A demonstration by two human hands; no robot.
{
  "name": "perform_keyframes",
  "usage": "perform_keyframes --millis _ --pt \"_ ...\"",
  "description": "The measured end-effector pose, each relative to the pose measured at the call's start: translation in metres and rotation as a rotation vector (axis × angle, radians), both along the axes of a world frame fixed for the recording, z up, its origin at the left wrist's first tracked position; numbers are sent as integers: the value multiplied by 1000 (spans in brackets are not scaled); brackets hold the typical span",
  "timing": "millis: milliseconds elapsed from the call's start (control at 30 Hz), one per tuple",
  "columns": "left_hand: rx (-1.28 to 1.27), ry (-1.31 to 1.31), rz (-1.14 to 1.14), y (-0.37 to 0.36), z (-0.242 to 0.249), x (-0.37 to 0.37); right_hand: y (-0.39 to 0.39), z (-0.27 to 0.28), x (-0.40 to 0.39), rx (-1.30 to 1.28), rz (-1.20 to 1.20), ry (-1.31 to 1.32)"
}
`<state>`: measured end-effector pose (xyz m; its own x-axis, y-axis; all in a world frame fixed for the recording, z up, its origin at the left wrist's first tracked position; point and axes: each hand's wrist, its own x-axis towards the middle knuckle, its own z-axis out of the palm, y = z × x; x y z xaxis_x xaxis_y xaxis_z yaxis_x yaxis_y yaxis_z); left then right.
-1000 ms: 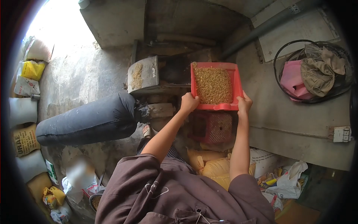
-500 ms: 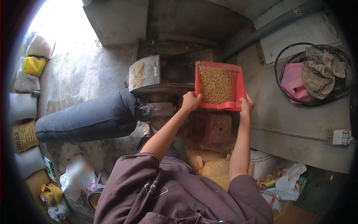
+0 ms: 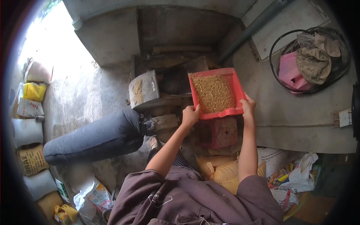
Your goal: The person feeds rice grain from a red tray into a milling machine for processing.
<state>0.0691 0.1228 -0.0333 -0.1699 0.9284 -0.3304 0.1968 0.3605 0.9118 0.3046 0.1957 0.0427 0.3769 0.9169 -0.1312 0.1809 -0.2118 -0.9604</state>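
Head view: left hand (image 3: 191, 115) and right hand (image 3: 248, 106) gripping the near corners of a red tray (image 3: 237, 86), fingers curled tight on its rim. Tray full of grain (image 3: 213, 92), held above a red crate (image 3: 218, 132), beside a grey metal box (image 3: 144, 89).

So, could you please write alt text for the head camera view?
Both hands, left hand and right hand, grip the near edge of a red tray of brown grain, above a grey machine. Sacks line the left wall.
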Motion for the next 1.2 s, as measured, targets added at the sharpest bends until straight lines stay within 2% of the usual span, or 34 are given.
perform_keyframes --millis 67,100,167,233,333,533,1200 --pt "38 -18 40 -1 0 1 0 -2 0 2 5 35" --pt "51 -13 33 2 2 -1 -1 -3 -2 -4 14 -32" --pt "-66 -98 50 4 3 -3 0 -3 0 -11 18 -101" --pt "-54 -79 44 -2 10 -1 -4 4 -2 -16 15 35" --pt "-43 -52 22 1 10 -5 -2 1 -3 18 38 -45" --pt "-113 -119 -20 1 9 -6 1 3 1 28 6 2" --pt "-116 -185 -13 0 12 -13 -1 -1 1 18 3 27"
